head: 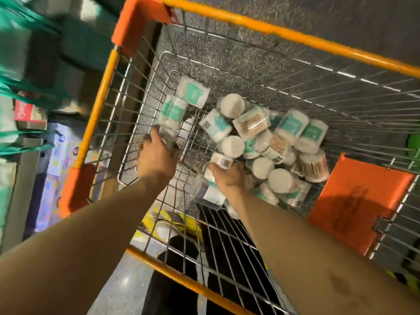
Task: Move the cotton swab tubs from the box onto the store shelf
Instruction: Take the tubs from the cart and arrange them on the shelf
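Note:
A wire shopping cart (227, 23) with an orange rim holds several clear cotton swab tubs (291, 128) with teal labels and white lids, piled toward its right side. My left hand (156, 155) grips one tub (172, 114) and holds it raised at the cart's left side, blurred by motion. My right hand (229, 178) is down in the pile, its fingers curled round a tub with a barcode (221, 160). Another tub (193, 93) lies alone at the cart's far left corner.
Store shelves with teal edges (20, 87) and packaged goods stand to the left of the cart. An orange plastic flap (359, 201) sits at the cart's right. Speckled grey floor shows through the wire. My legs and shoes (168, 228) are below the cart's near rim.

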